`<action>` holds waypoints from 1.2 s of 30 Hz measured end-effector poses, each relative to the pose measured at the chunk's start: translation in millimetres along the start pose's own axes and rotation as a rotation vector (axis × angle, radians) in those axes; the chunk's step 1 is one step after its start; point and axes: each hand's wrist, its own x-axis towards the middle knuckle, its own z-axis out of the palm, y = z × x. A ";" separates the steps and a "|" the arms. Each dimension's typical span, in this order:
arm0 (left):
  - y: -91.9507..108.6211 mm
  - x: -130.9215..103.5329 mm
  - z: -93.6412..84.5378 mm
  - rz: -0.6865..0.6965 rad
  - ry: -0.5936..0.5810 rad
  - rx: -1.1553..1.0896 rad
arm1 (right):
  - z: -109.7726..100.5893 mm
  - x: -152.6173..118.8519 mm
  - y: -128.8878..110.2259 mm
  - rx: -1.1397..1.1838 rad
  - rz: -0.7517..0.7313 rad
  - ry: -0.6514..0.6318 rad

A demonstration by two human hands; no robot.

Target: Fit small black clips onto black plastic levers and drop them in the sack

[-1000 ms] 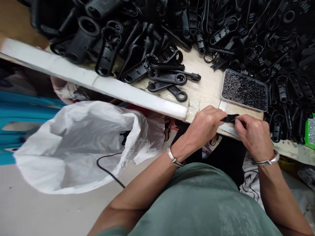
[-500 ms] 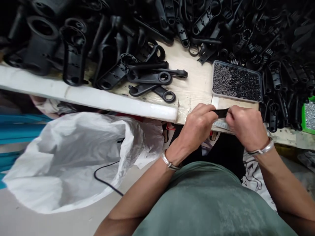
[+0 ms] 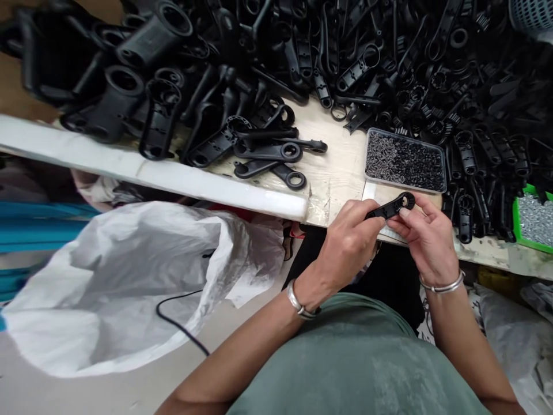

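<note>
Both hands hold one black plastic arm-shaped part (image 3: 391,208) over the table's front edge. My left hand (image 3: 352,236) is closed around its left end, thumb on top. The fingers of my right hand (image 3: 425,233) pinch the other end, which has a toothed ring with a hole facing up. Just beyond the hands stands a clear box (image 3: 405,159) of small dark screws or pins, grey ones at left and black ones at right. Several similar black parts (image 3: 289,153) lie loose to the left of it.
Heaps of black plastic parts (image 3: 363,63) cover the back of the table (image 3: 341,150). A green tray (image 3: 533,222) of small silvery pieces is at the right. White foam (image 3: 207,183) lines the left front edge. Below it a white sack (image 3: 129,276) gapes, with a black cable (image 3: 179,325) alongside.
The right hand has turned and its fingers have opened out from a fist-like grip, so the ringed end of the part now shows. The view has shifted slightly.
</note>
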 end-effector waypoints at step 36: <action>-111.2 38.5 -74.6 -0.154 -0.027 0.586 | -139.8 86.0 -99.8 -1.649 -0.711 0.238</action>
